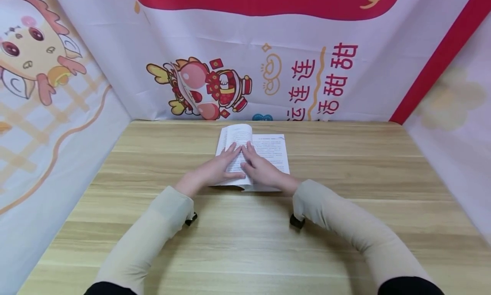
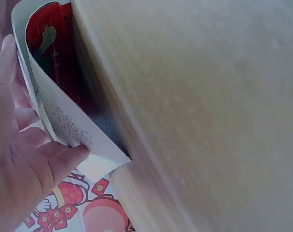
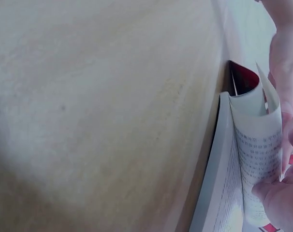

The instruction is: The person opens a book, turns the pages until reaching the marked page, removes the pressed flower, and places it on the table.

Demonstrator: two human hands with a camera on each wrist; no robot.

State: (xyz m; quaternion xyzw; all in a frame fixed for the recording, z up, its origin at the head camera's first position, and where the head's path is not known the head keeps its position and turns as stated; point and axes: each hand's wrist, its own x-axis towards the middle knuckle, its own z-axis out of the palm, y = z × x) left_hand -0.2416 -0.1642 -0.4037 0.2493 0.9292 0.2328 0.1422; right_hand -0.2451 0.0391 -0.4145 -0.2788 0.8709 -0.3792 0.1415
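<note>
An open book [image 1: 268,152] lies on the wooden table, its left side raised in a curve and its right page flat. My left hand [image 1: 219,168] rests on the curved left page with fingers extended. From the other side my right hand [image 1: 264,170] touches that same page near the spine, fingers spread, its fingertips close to the left ones. In the left wrist view, a red printed cover [image 2: 52,41] shows beneath the bent pages, beside the left hand [image 2: 21,166]. The right wrist view has the right fingertips against the curled printed page [image 3: 256,150].
The wooden table [image 1: 245,239] stretches out around the book. Behind it hangs a white and red cloth backdrop [image 1: 238,35] with cartoon figures, and a printed cloth [image 1: 34,128] covers the left side. A small black device [image 1: 297,221] sits under the right cuff.
</note>
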